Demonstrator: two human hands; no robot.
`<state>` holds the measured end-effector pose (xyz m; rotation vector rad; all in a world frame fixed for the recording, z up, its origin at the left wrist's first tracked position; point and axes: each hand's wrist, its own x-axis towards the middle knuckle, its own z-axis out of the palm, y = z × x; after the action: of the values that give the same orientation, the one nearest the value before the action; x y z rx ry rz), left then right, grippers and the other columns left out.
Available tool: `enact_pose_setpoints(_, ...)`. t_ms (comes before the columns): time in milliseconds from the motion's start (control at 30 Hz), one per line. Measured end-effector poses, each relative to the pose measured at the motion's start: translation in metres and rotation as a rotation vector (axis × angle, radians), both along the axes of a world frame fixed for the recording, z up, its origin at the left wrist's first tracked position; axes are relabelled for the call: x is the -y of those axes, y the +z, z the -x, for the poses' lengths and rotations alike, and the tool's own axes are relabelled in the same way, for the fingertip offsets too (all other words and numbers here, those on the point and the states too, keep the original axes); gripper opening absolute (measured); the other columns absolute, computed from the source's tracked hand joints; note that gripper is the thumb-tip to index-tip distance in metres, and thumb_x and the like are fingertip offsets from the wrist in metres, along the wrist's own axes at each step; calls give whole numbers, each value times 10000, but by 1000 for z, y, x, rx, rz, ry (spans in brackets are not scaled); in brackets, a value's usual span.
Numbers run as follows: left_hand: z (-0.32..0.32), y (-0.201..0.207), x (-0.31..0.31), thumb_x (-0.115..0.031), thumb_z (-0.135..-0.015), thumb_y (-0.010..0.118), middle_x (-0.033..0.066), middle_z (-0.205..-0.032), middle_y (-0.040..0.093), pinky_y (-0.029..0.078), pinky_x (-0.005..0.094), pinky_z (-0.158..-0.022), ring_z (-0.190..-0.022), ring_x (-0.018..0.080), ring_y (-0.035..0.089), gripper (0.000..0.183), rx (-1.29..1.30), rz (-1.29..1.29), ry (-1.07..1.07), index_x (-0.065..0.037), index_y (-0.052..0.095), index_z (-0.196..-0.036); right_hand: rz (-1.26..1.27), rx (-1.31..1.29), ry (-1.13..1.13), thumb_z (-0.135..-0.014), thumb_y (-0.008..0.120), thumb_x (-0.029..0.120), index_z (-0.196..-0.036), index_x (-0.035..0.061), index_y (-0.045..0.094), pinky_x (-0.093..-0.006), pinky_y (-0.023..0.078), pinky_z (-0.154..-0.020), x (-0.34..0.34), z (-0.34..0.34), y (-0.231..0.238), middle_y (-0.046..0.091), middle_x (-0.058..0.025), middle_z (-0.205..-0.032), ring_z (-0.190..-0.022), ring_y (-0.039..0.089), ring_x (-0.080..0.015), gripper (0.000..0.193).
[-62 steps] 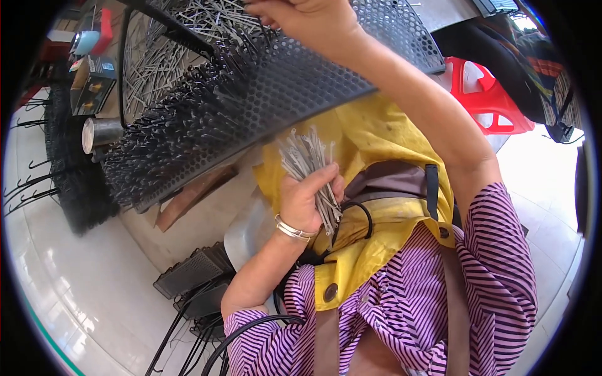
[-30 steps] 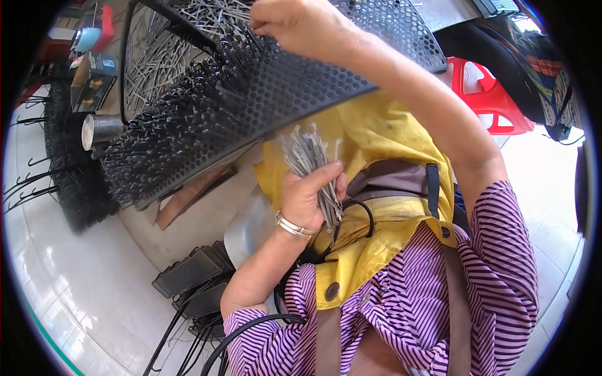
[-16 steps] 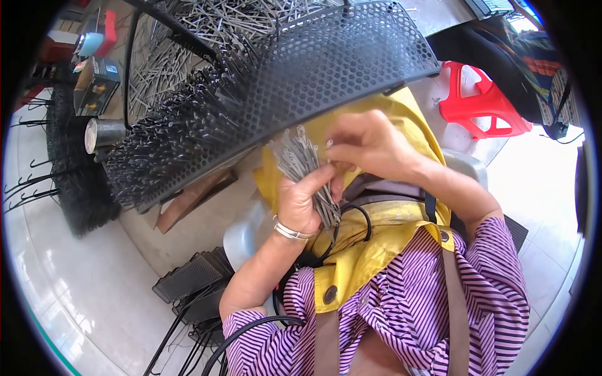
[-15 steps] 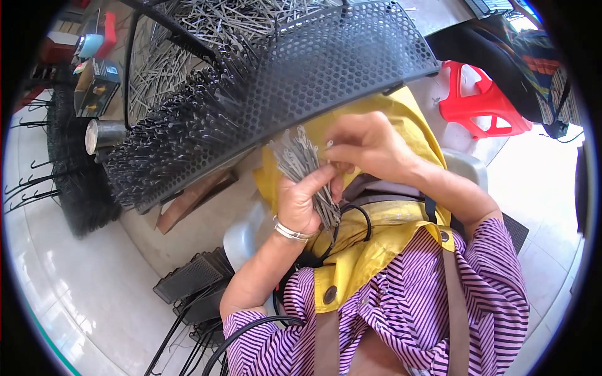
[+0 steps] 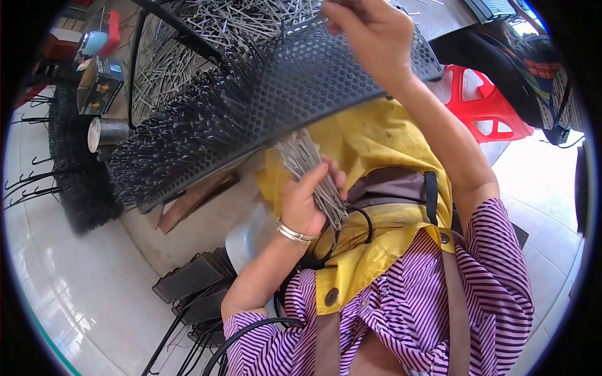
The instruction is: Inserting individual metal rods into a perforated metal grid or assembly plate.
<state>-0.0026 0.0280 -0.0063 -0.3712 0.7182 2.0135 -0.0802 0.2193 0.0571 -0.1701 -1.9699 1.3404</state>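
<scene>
My left hand (image 5: 304, 203) is wrapped round a bundle of thin grey metal strips (image 5: 304, 156) with small holes at their ends. The bundle slants above the lap of my yellow apron (image 5: 376, 131). Up and to the right, my right hand (image 5: 381, 47) is raised over the far right part of a black perforated rack (image 5: 295, 88). Its fingers are curled together at the picture's top edge, and I cannot make out what they hold. Many dark strips (image 5: 182, 135) stand upright, packed close, in the rack's left part.
Loose metal strips (image 5: 219, 22) lie in a heap behind the rack. A red plastic stool (image 5: 495, 116) stands at the right. To the left are a metal can (image 5: 106, 133), a cardboard box (image 5: 100, 84) and a black rack with hooks (image 5: 78, 169). More black racks (image 5: 191, 276) lie on the floor.
My right hand has moved from beside the bundle up and away, over the rack. The left hand keeps its hold on the metal strips and has barely moved.
</scene>
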Motion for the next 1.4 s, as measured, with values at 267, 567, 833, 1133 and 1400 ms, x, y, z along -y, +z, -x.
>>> enact_pose_setpoints(267, -1, 6, -3, -40, -755, 531, 76, -757, 527, 460, 292, -507, -641, 170, 535, 168, -4, 80, 9, 1, 493, -914, -612, -456, 170, -679, 568, -27, -748, 7, 546, -300, 430, -496, -5, 34, -15, 536, -126, -625, -562, 557, -259, 79)
enact_pose_setpoints(567, -1, 5, -1, -9, -737, 546, 99, -785, 541, 437, 305, -535, -689, 203, 521, 161, -31, 104, -63, 14, 502, -890, -430, -218, 309, -651, 529, -38, -665, -11, 485, -335, 409, -478, -1, 41, 0, 502, -164, -598, -565, 541, -313, 53)
enact_pose_setpoints(833, -3, 5, -2, 15, -718, 548, 104, -793, 550, 446, 309, -535, -686, 212, 532, 171, -17, 57, -101, 9, 505, -882, -489, -74, 240, -622, 471, -52, -656, -7, 486, -342, 399, -464, -1, 49, -20, 498, -200, -579, -591, 532, -348, 58)
enact_pose_setpoints(1133, -2, 2, -2, 25, -711, 551, 93, -766, 551, 448, 319, -523, -661, 207, 532, 196, -40, 107, -66, -3, 498, -898, -536, 167, 115, -711, 604, 124, -890, 8, 549, -321, 431, -492, 12, 9, -32, 530, -185, -626, -548, 540, -307, 220)
enact_pose_setpoints(1400, -2, 10, -4, 12, -723, 535, 137, -767, 565, 473, 300, -522, -620, 209, 563, 199, -81, 64, 13, 16, 507, -921, 147, 820, 620, -718, 575, 47, -803, -30, 551, -233, 428, -471, 28, -85, -9, 556, -72, -607, -518, 527, -101, 117)
